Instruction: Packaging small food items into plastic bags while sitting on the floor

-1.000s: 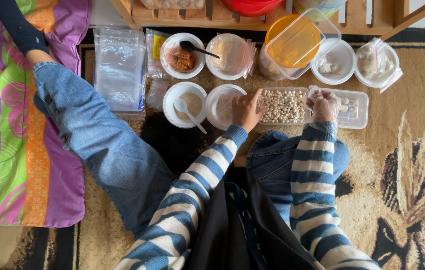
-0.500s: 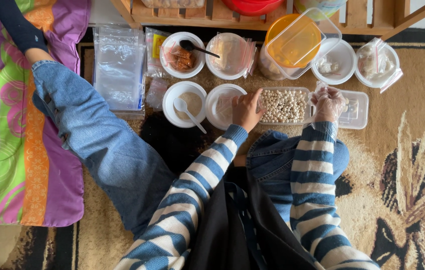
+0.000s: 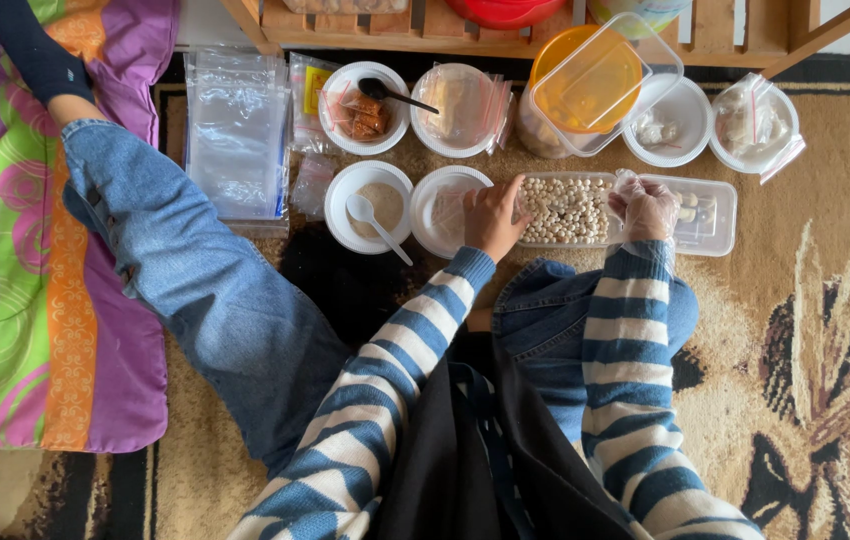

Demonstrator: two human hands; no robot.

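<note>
Both hands reach forward at the centre of the frame.
Left hand [image 3: 493,215] bare, fingers curled, knuckles up, just left of centre. Right hand [image 3: 643,205] in a clear glove, loosely closed, right of centre. Striped sleeves run down to the lower edge.

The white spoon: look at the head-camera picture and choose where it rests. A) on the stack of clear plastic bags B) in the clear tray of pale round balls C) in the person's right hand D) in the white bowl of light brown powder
D: the white spoon lies in the white bowl of light brown powder, its handle crossing the rim, and neither hand is touching it.
</note>
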